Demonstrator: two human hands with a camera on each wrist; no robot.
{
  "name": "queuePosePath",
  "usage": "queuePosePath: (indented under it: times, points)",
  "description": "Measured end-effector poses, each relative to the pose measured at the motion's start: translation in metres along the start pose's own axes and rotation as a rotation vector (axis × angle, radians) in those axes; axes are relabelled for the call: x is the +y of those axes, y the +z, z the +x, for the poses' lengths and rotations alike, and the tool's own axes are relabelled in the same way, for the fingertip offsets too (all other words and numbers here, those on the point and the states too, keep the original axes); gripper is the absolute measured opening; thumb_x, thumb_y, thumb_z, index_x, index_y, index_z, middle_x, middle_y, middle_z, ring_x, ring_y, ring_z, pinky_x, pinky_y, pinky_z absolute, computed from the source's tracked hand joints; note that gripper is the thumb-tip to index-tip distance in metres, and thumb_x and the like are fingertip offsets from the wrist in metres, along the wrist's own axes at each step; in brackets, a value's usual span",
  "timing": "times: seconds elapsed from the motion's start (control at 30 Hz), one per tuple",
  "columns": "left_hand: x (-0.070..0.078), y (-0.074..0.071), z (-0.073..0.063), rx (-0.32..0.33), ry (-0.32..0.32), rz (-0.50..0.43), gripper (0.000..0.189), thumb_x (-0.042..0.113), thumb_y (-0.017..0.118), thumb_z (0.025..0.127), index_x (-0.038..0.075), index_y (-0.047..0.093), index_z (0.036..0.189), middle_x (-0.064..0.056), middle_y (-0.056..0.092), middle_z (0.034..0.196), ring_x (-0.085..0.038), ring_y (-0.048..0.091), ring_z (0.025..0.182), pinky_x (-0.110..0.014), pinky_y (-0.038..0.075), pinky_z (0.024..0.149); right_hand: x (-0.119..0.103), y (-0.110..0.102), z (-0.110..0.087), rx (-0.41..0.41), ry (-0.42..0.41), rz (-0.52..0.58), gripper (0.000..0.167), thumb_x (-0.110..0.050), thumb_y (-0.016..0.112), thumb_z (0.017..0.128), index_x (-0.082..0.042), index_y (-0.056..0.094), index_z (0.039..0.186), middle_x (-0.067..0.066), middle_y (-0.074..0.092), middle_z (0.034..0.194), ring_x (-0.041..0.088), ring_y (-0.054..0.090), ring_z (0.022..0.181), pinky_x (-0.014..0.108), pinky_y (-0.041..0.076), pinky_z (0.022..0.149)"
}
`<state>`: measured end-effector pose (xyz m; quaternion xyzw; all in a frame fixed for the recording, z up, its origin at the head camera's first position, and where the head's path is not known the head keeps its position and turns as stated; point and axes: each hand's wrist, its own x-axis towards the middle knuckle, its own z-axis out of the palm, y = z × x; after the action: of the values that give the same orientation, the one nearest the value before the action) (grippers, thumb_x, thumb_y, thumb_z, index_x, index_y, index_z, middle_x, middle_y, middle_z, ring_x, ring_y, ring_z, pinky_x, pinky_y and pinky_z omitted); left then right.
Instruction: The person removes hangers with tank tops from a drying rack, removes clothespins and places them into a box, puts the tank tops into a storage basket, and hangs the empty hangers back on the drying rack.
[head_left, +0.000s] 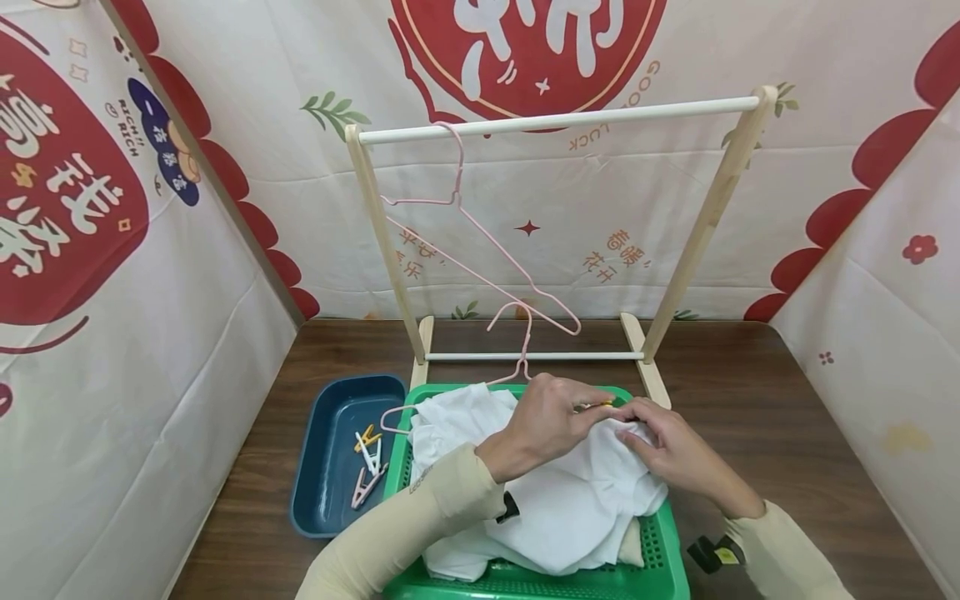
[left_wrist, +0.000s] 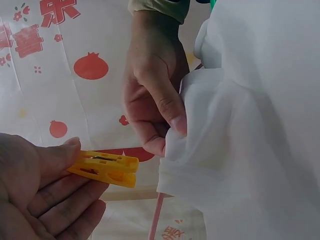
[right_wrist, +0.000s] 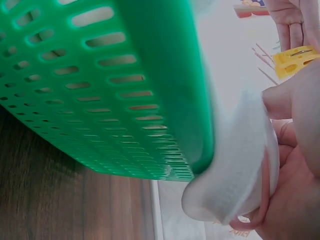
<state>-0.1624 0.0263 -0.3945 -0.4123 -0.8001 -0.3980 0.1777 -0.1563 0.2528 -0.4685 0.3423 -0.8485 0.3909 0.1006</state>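
Note:
My left hand point(head_left: 543, 417) pinches a yellow clothespin point(left_wrist: 112, 170) between thumb and fingers, close to the garment's right-hand edge. With thumb and fingers, my right hand point(head_left: 675, 446) grips that edge of a white garment point(head_left: 555, 508) lying over the green basket point(head_left: 663, 554). A pink hanger point(head_left: 527, 333) pokes up behind the garment; one end sticks out at its left side. In the right wrist view, the hanger's other end point(right_wrist: 265, 185) bends around beside the cloth, against my right hand. The clothespin's jaws face the gripped cloth, apart from it.
A wooden rack point(head_left: 708, 225) with a white top bar point(head_left: 637, 115) stands behind the basket. Another pink hanger point(head_left: 498, 242) hangs from the bar near its left end. At the left, a blue tray point(head_left: 307, 487) holds several clothespins point(head_left: 369, 458). Printed cloth walls point(head_left: 247, 100) surround the wooden tabletop point(head_left: 757, 442).

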Motion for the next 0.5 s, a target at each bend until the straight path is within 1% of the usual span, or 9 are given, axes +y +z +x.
queuePosePath:
  times: [0.17,0.27,0.3,0.43,0.5]
  points:
    - [-0.001,-0.004,-0.002,0.002,-0.013,-0.003,0.016,0.015,0.078,0.086,0.003,0.079,0.097,-0.007,0.076,0.091,-0.013,0.073,0.076,-0.004,0.037,0.056,0.000,0.000,0.001,-0.006,0.012,-0.004,0.031,0.013,0.072,0.081,-0.010,0.064,0.101,-0.005,0.065,0.096,0.003,0.056,0.086,0.016,0.046,0.074]
    - [-0.002,-0.006,-0.005,-0.004,-0.034,0.001,0.018,0.016,0.078,0.085,0.003,0.078,0.098,-0.008,0.076,0.092,-0.011,0.072,0.073,-0.004,0.037,0.055,-0.001,0.000,0.002,-0.009,0.008,-0.009,0.030,0.013,0.072,0.081,-0.010,0.064,0.100,-0.003,0.064,0.095,0.003,0.056,0.085,0.017,0.047,0.073]
    - [-0.002,-0.007,-0.005,-0.005,-0.041,0.002,0.018,0.016,0.079,0.085,0.003,0.078,0.098,-0.008,0.076,0.092,-0.010,0.071,0.069,-0.004,0.036,0.054,-0.001,0.000,0.002,-0.011,0.004,-0.011,0.030,0.013,0.072,0.081,-0.009,0.064,0.100,-0.003,0.064,0.094,0.004,0.055,0.085,0.018,0.047,0.073]
    - [-0.004,-0.013,-0.009,-0.007,-0.058,0.020,0.019,0.017,0.079,0.085,0.002,0.078,0.098,-0.008,0.077,0.092,-0.008,0.068,0.063,-0.005,0.035,0.053,-0.002,0.000,0.003,-0.018,0.006,-0.021,0.030,0.011,0.073,0.081,-0.009,0.064,0.100,-0.003,0.063,0.094,0.006,0.055,0.084,0.020,0.048,0.072]
    - [-0.004,-0.016,-0.010,-0.009,-0.068,0.026,0.020,0.017,0.078,0.086,0.002,0.078,0.099,-0.007,0.077,0.093,-0.008,0.068,0.064,-0.005,0.035,0.053,-0.001,0.000,0.003,-0.025,0.017,-0.028,0.029,0.010,0.073,0.081,-0.010,0.064,0.101,-0.003,0.063,0.095,0.006,0.055,0.084,0.021,0.048,0.071]
